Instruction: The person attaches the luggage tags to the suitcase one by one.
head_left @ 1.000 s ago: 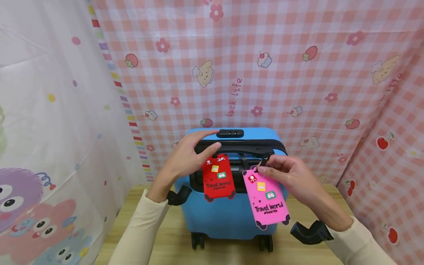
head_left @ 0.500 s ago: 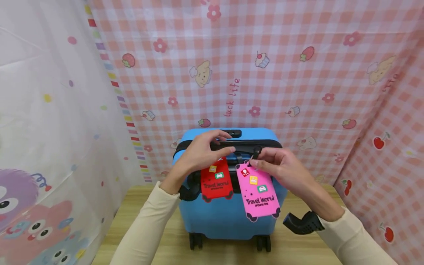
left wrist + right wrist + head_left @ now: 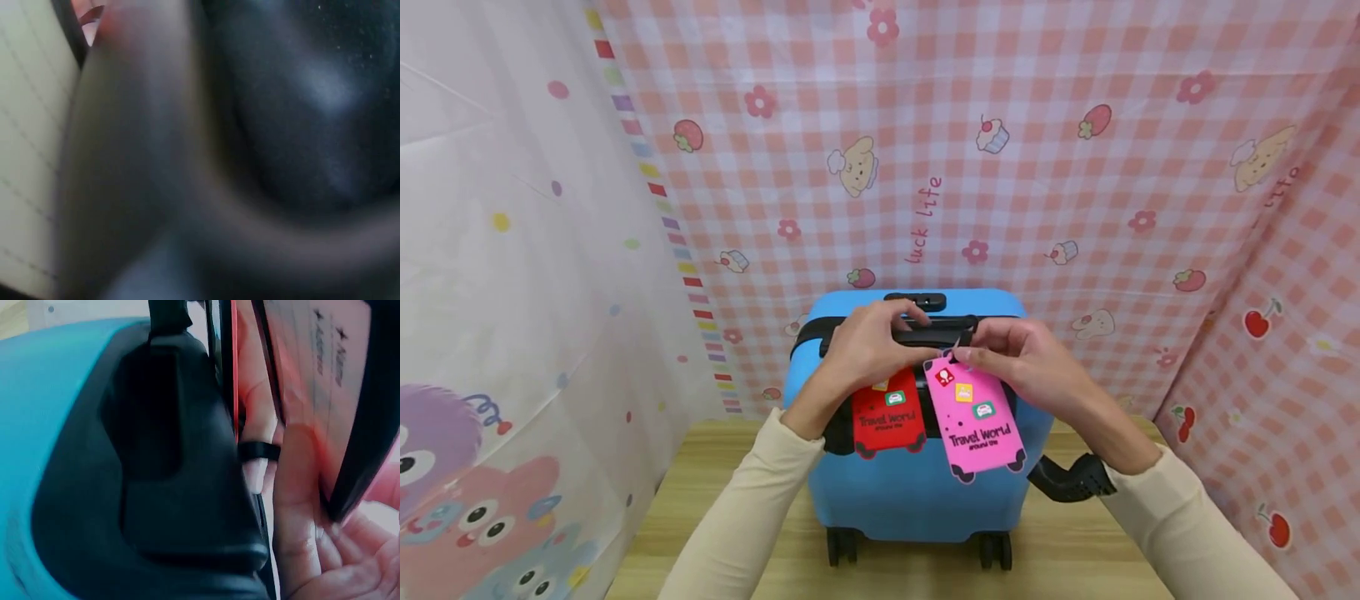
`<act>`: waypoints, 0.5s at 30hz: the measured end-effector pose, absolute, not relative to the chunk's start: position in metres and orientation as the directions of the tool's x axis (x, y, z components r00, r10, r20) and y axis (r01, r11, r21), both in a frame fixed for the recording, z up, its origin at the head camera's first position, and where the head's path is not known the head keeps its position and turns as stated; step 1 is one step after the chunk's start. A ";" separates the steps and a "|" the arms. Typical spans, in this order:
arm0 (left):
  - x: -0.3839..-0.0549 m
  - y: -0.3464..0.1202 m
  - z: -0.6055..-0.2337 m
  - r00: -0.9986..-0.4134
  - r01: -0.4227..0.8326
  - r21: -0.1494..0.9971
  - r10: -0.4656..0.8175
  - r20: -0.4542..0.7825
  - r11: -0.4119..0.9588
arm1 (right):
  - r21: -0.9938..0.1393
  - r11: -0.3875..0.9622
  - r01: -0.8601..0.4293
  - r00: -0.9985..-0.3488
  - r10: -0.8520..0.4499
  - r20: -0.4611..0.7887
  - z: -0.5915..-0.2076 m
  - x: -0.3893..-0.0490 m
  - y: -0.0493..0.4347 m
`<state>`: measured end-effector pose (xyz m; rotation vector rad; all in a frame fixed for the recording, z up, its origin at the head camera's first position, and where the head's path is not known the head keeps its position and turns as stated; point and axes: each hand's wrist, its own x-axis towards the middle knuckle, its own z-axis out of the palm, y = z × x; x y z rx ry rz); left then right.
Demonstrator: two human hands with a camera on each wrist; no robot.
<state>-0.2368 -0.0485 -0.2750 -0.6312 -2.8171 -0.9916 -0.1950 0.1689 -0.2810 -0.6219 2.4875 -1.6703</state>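
A pink luggage tag (image 3: 973, 417) hangs tilted in front of the blue suitcase (image 3: 917, 496). My right hand (image 3: 1037, 362) pinches it at its top end, by the black strap. In the right wrist view, the back of the pink tag (image 3: 325, 387) shows lines printed Name and Address, and the strap (image 3: 259, 450) crosses between fingertips. My left hand (image 3: 865, 346) spans the suitcase's black carry handle (image 3: 928, 335), fingers above, thumb stretched towards the pink tag's top. Under that hand hangs a red luggage tag (image 3: 889, 429), its upper part covered. The left wrist view is mostly blurred.
The suitcase stands on its black wheels (image 3: 996, 550) on a wood-grain surface (image 3: 700, 500). A pink checked cloth (image 3: 1037, 200) rises close behind it, and a white patterned cloth (image 3: 550, 292) hangs at the left. A combination lock (image 3: 916, 301) sits above the handle.
My right hand has brought the pink tag left and up, closer to the handle and the red tag. My left hand has shifted right, its thumb now at the pink tag's top.
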 end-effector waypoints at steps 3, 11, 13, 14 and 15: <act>-0.237 -0.048 -0.275 -0.915 0.400 0.589 0.345 0.210 0.702 | -0.885 0.320 -0.337 -0.888 -0.421 0.186 -0.280 -0.200 0.168; -0.239 -0.047 -0.276 -0.919 0.388 0.616 0.337 0.204 0.686 | -0.873 0.243 -0.423 -0.825 -0.501 0.261 -0.285 -0.211 0.169; -0.239 -0.047 -0.275 -0.921 0.383 0.620 0.335 0.200 0.685 | -0.876 0.228 -0.425 -0.825 -0.497 0.271 -0.288 -0.211 0.170; -0.239 -0.047 -0.275 -0.922 0.381 0.622 0.333 0.199 0.684 | -0.877 0.220 -0.427 -0.825 -0.492 0.278 -0.289 -0.212 0.171; -0.239 -0.046 -0.275 -0.922 0.380 0.624 0.331 0.200 0.683 | -0.879 0.212 -0.427 -0.825 -0.489 0.283 -0.290 -0.212 0.171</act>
